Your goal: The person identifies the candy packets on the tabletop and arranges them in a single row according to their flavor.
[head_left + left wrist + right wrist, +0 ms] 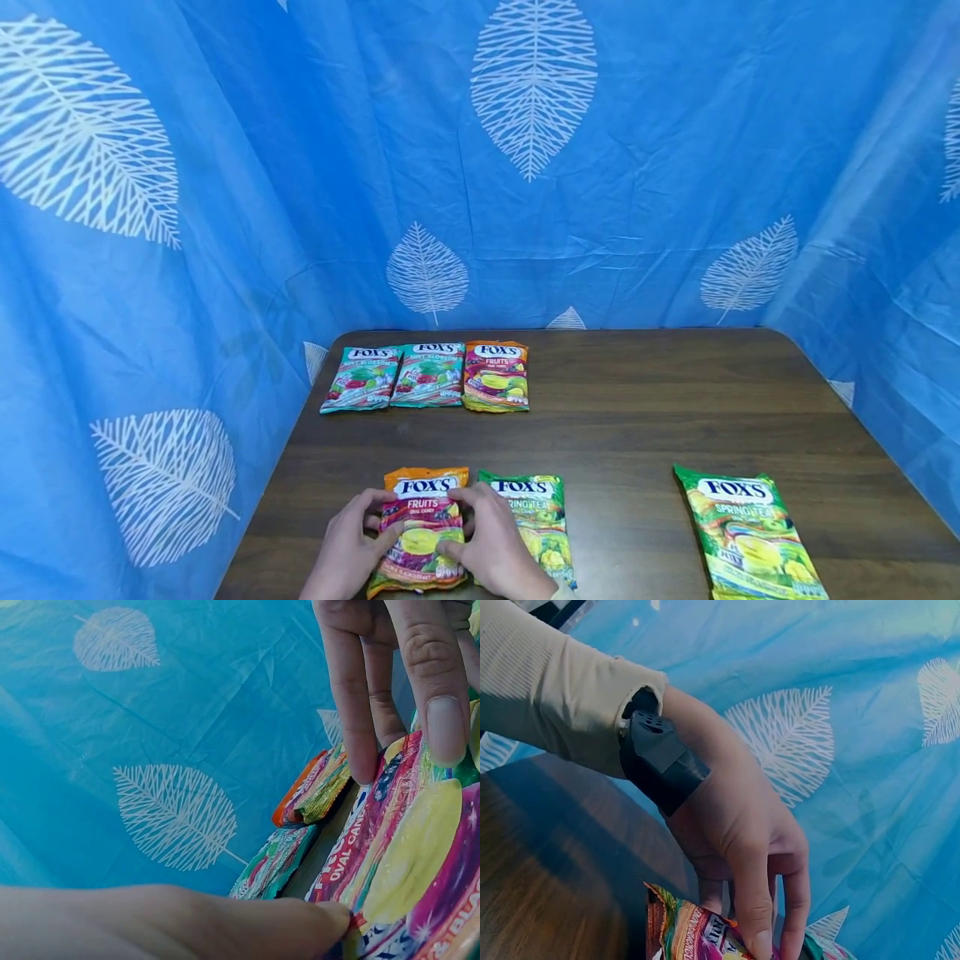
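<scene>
Blue curtain [637, 183] behind and along both sides, printed with white leaves [533, 87]. Below it, a dark wood-grain table [615, 450]. At the far left, a row of three: left mint bag [360, 381], right mint bag [427, 377], then far fruits bag [496, 379], side by side with fronts up and tops toward the curtain.

At the near left, near fruits bag [420, 533] between left hand [351, 537] and right hand [491, 533]. Gripped from both sides — thumbs on the printed front, other fingers around the edges. Tilted slightly, with the top leaning right. Whether resting on the wood or raised a little, cannot tell.

Just right of it, middle tea bag [546, 529], partly hidden behind the right hand in the head view. Well apart at the near right, right tea bag [750, 537], with top tipped left. On the right wrist, a black strap [660, 761] below a pale sleeve [562, 690].

By the look of it, in the middle of handling or squaring up the near fruits bag beside the middle tea bag, not yet let go. Probably calls next for an even two-sided hold, a small turn to straighten the top, and care not to nudge the middle tea bag — then a release of both thumbs together once flat.
</scene>
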`<state>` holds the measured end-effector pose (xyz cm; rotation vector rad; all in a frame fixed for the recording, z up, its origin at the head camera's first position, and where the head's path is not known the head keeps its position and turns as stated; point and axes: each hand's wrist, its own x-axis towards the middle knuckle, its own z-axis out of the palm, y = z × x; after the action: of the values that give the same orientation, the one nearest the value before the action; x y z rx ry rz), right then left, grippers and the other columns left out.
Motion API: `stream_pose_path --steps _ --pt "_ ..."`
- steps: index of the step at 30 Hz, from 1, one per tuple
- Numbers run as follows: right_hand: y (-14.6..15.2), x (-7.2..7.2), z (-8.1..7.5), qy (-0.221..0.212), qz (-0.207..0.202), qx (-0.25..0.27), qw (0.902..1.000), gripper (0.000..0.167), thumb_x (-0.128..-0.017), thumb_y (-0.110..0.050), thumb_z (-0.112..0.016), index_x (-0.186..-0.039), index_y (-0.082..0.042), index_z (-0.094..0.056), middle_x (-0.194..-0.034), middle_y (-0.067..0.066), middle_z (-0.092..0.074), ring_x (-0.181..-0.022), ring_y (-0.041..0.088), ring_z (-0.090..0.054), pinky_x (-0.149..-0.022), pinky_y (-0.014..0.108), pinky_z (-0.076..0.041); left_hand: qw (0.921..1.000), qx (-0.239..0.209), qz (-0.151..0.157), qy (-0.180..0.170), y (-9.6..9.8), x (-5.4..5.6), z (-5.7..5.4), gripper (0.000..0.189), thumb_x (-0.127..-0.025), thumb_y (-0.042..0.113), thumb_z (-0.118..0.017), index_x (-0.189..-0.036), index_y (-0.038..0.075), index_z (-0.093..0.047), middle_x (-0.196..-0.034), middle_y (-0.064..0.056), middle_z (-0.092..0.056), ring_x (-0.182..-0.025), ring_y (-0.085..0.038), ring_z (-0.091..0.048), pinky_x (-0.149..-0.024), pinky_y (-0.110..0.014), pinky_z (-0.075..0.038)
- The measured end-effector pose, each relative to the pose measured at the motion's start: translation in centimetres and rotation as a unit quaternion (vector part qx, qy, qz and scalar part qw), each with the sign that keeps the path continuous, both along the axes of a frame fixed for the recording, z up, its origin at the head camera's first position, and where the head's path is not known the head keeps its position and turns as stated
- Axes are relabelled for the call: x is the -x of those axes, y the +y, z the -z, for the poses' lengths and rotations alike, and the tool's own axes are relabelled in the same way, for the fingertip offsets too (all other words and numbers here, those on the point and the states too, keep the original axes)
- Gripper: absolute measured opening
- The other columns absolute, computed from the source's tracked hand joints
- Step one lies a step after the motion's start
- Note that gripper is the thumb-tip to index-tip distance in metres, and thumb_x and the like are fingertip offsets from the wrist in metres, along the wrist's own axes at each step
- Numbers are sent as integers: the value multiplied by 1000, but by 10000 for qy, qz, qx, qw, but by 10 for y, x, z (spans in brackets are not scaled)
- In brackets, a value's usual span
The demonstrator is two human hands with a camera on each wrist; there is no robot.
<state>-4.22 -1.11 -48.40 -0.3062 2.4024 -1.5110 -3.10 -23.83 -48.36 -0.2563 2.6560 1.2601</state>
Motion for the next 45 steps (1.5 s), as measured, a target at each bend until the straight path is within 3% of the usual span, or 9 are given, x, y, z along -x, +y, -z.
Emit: stream_pose_path --steps 9,14,18,24,36,45 --pt "3 1 -3 -19 64 78 9999 59 -83 -8 -96 -137 -3 -72 -119 3 -59 -87 16 -59 -74 29 -55 9999 -14 -95 60 3 -1 -7 42 -96 10 -86 -134 2 -69 -115 -6 -64 -94 -21 -58 -66 -30 -54" --pt "9 1 -8 174 163 31 9997 60 -83 -10 -98 -137 -5 -73 -118 2 -61 -84 13 -62 -76 29 -57 9996 -36 -119 265 8 -1 -14 42 -96 8 -86 -134 4 -70 -117 -6 -64 -95 -20 -59 -67 -29 -56" --pt "14 1 -12 328 266 5 9991 60 -82 -11 -98 -137 -7 -74 -115 -1 -62 -83 11 -63 -75 29 -57 9991 12 -51 415 13 0 -20 42 -95 11 -87 -134 6 -71 -118 -4 -64 -95 -18 -60 -68 -28 -56" --pt "21 1 -21 235 403 -24 9989 60 -82 -12 -98 -138 -11 -75 -120 -1 -64 -86 14 -63 -73 28 -56 9986 -49 47 525 19 1 -29 42 -95 14 -88 -133 7 -71 -119 -3 -64 -96 -17 -60 -69 -27 -57" --pt "48 2 -35 428 540 -123 9975 59 -82 -14 -99 -136 -12 -77 -126 2 -67 -85 12 -66 -74 30 -56 9948 -315 420 876 38 2 -44 39 -95 13 -88 -130 9 -72 -115 -3 -62 -95 -19 -60 -69 -26 -58" --pt "71 6 -46 613 743 -131 9953 59 -81 -14 -99 -136 -13 -76 -129 5 -68 -89 12 -70 -75 31 -60 9856 -445 899 1365 58 12 -50 40 -95 13 -88 -130 6 -71 -115 -4 -62 -94 -19 -60 -70 -26 -58"
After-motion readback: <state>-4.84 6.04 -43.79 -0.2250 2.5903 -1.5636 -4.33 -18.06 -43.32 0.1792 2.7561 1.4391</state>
